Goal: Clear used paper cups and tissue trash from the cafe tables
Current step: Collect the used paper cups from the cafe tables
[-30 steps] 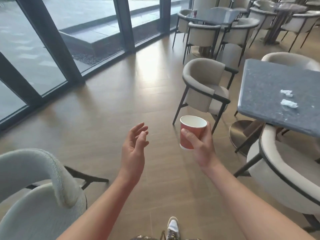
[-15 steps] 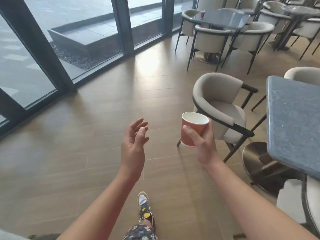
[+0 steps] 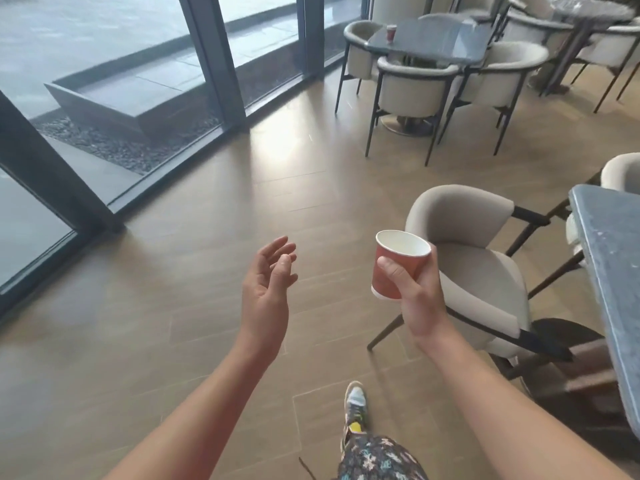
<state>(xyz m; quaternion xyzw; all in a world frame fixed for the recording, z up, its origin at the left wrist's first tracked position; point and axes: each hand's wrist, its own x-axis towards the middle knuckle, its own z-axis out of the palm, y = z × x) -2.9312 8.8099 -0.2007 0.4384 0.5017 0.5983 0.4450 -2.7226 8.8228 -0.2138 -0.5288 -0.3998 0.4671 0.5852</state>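
My right hand (image 3: 417, 299) grips a red paper cup (image 3: 398, 263) with a white inside, held upright above the wooden floor. To its left, my left hand (image 3: 268, 289) hangs empty with relaxed fingers, palm turned inward. Far ahead, a second red paper cup (image 3: 391, 32) stands on the near left corner of a dark cafe table (image 3: 436, 43). The edge of another dark table (image 3: 609, 271) shows at the right. No tissue is in view.
A beige armchair (image 3: 474, 268) stands just right of the held cup. More beige chairs (image 3: 415, 88) ring the far table. Tall windows with dark frames (image 3: 214, 60) run along the left. Wooden floor (image 3: 207, 237) stretches ahead, and my shoe (image 3: 356, 408) is below.
The view has moved forward and left. The tissues on the right table slid out of sight, and the far table with its cup came closer. Both hands kept their poses.
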